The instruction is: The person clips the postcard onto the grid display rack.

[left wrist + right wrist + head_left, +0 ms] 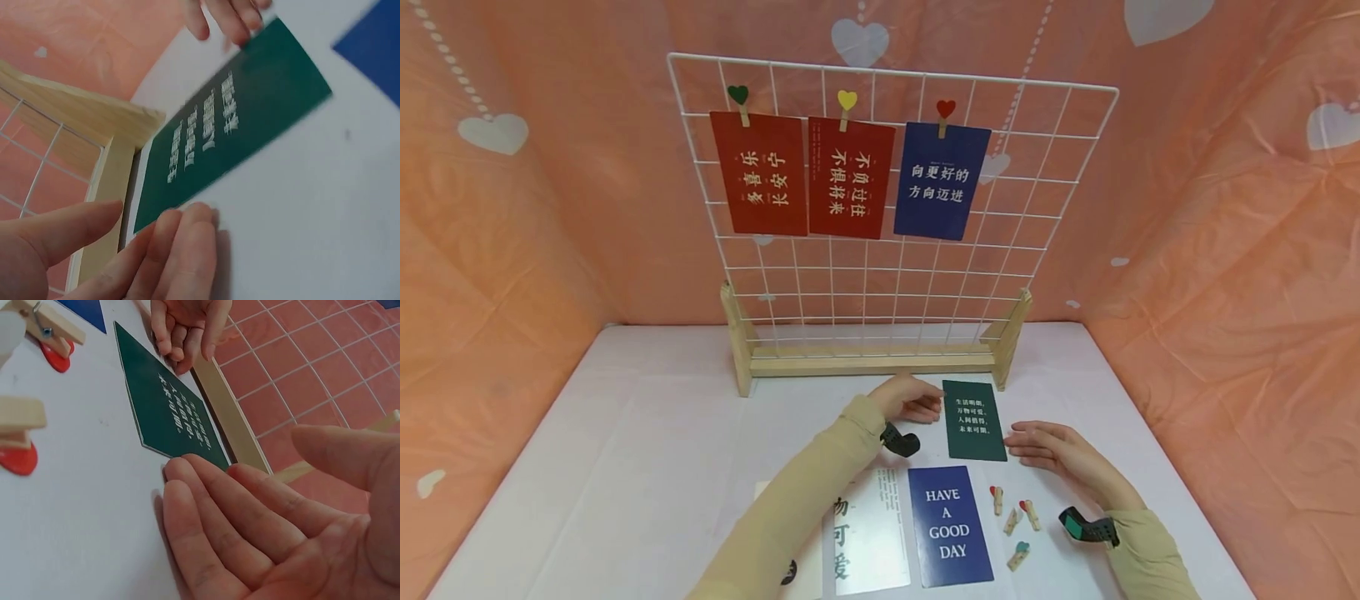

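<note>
Two flat hands, glossy green card [974, 420] (rectangular)

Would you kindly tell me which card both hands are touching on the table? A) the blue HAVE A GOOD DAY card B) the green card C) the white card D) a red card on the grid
B: the left hand and the right hand have their fingertips at opposite edges of the green card lying flat before the grid stand.
</note>
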A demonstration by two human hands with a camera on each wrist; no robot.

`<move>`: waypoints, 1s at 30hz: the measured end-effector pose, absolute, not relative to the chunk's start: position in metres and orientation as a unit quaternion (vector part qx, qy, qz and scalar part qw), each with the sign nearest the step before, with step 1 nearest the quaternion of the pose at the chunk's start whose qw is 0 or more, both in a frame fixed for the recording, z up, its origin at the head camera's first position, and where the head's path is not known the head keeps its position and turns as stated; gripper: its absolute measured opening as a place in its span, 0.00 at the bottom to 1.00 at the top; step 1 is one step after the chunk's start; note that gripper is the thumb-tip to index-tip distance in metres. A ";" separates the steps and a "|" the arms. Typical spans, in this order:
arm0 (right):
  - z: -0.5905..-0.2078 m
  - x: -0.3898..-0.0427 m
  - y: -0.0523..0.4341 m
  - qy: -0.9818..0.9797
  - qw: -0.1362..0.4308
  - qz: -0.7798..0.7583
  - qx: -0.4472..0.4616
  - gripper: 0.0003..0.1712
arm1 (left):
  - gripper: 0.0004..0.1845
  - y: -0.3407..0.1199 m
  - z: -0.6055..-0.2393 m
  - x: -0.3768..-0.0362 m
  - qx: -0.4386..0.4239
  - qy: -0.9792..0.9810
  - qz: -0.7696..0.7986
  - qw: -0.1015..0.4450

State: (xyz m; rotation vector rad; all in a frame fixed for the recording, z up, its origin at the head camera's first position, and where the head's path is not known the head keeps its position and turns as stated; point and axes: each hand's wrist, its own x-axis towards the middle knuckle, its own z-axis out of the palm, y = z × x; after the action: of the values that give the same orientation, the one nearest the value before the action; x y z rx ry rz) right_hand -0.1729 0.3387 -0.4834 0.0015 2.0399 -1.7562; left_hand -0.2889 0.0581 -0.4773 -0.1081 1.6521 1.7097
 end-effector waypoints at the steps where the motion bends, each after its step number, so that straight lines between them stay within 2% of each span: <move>1: -0.483 -0.172 0.340 0.740 0.222 -0.635 -0.001 0.34 | 0.13 0.057 -0.477 -0.289 -0.035 0.654 0.663 0.362; 7: -0.481 -0.168 0.347 0.756 0.218 -0.617 -0.015 0.32 | 0.13 0.059 -0.477 -0.294 -0.018 0.668 0.676 0.311; 15: -0.480 -0.155 0.346 0.747 0.245 -0.617 -0.023 0.31 | 0.17 0.066 -0.487 -0.297 -0.028 0.647 0.708 0.282; 20: -0.481 -0.150 0.345 0.735 0.271 -0.621 -0.045 0.29 | 0.17 0.069 -0.489 -0.297 -0.033 0.644 0.718 0.262; 30: -0.483 -0.149 0.343 0.734 0.270 -0.620 -0.058 0.29 | 0.16 0.074 -0.494 -0.297 -0.023 0.653 0.719 0.236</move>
State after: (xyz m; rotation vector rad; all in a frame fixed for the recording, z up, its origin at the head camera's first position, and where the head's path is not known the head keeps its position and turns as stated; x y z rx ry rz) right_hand -0.1492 0.3434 -0.4835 -0.1567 1.9790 -1.6712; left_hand -0.2968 0.0741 -0.4942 -0.0637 1.7915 1.9717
